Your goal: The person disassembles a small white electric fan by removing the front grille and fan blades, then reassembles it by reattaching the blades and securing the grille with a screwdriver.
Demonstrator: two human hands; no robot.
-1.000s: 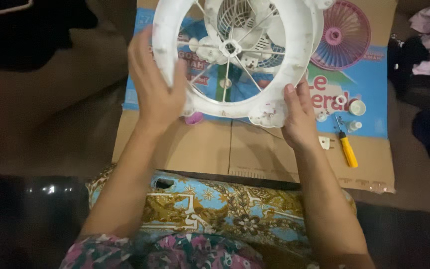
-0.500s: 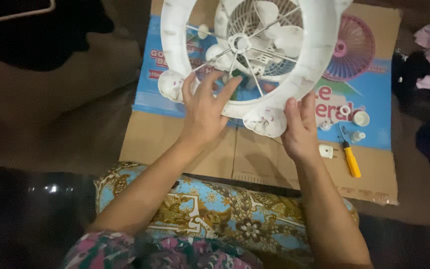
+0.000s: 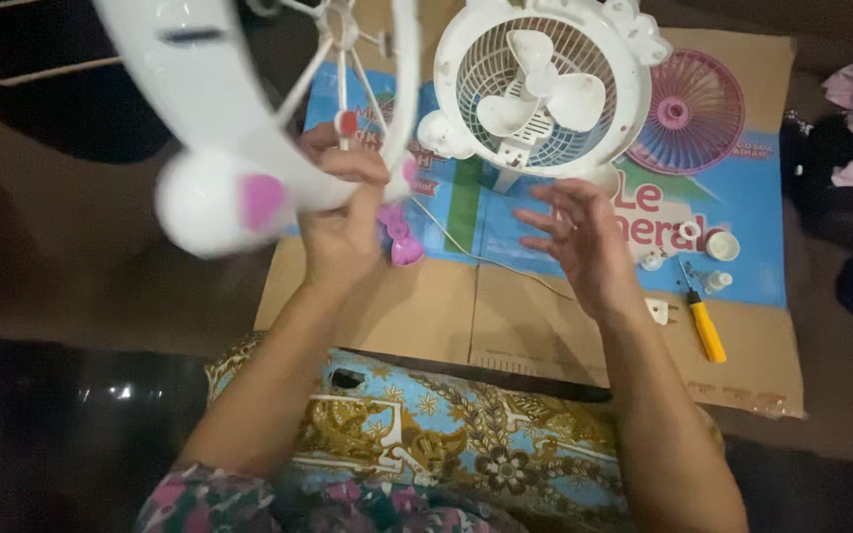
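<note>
Dismantling appears under way: at upper left the left hand [image 3: 343, 222] grips the white front guard ring [image 3: 219, 109], lifted apart from the fan body [image 3: 543, 94] at top centre, while the right hand [image 3: 580, 237] hovers open below it, likely needing to steady that body next.

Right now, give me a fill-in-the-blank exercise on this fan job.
1. The left hand holds up the white front ring, while the right hand holds ____.
2. The fan body on the cardboard shows ____ white blades.
3. The screwdriver near the right hand has a ____ handle.

Missing words: nothing; three; yellow
</note>
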